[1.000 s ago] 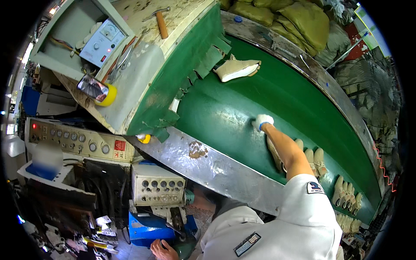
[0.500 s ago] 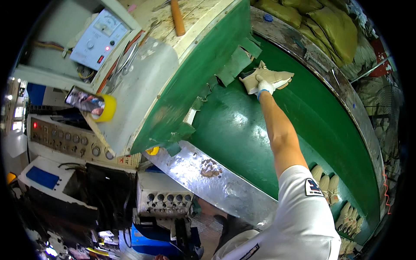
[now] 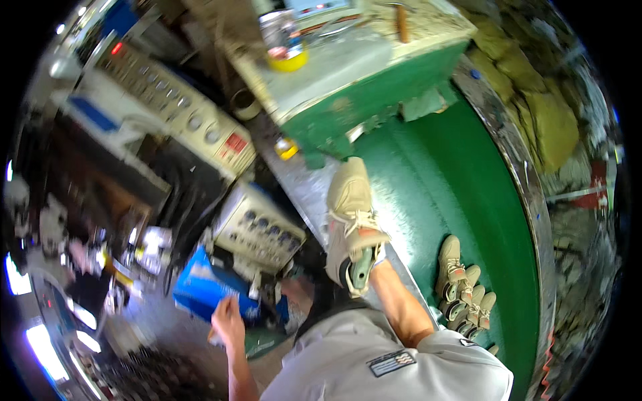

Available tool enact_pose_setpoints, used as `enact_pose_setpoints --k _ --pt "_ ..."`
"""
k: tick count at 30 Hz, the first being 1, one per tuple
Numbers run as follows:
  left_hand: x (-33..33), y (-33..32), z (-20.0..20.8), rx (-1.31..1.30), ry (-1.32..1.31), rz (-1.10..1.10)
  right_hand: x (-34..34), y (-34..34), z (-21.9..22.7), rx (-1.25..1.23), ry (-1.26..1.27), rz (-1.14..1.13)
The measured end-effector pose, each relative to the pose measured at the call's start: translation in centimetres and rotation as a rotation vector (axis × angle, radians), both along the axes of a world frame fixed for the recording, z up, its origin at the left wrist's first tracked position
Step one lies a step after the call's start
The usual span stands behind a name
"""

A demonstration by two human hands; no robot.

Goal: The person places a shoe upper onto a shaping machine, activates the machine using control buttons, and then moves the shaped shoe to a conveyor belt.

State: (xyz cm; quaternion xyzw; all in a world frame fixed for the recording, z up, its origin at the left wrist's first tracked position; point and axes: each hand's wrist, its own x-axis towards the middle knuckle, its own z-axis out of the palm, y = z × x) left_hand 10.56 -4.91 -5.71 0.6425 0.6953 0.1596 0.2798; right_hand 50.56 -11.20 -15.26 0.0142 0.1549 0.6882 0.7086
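Note:
A beige lace-up shoe [image 3: 351, 214] is held up in front of me, toe pointing away, over the metal edge of the green conveyor belt. A grey-green shoe last [image 3: 363, 266] fills its opening. My right hand [image 3: 380, 254] grips the shoe from behind; the shoe hides nearly all of it, apart from a bit of pale glove at the wrist. At the lower left my bare left hand [image 3: 229, 319] is raised beside a blue machine part, its fingers bent together. Whatever may be in them is too blurred to name.
Several beige shoes [image 3: 461, 287] stand on the green belt [image 3: 441, 174] at the right. Control boxes with knobs [image 3: 261, 227] and a blue machine [image 3: 204, 284] are on the left. A workbench [image 3: 334, 73] with a yellow tape roll [image 3: 289, 63] is ahead. Olive sacks [image 3: 548, 120] lie beyond the belt.
My right hand has drawn the shoe from the far part of the belt back toward me and lifted it. My left hand has come into view. The view has swung left.

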Motion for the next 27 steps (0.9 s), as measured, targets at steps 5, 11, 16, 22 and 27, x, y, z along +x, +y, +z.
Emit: enact_pose_setpoints --k 5,11,16,22,27 --pt "2.6 6.5 3.0 -0.252 -0.895 0.062 -12.7 5.1 6.2 -0.100 -0.408 0.392" --pt "-7.5 9.9 4.6 -0.283 -1.141 0.170 -24.1 10.4 10.3 -0.018 -0.759 0.556" --pt "-13.9 10.1 4.2 -0.091 -1.040 0.429 -30.6 13.8 11.7 -0.029 -0.943 0.581" --pt "-17.7 11.7 4.7 0.133 -1.116 0.613 -36.6 17.7 12.0 -0.013 -0.917 0.533" --pt "-18.7 14.0 4.9 0.294 -1.281 0.587 -39.3 22.0 6.6 0.362 -1.705 0.082"
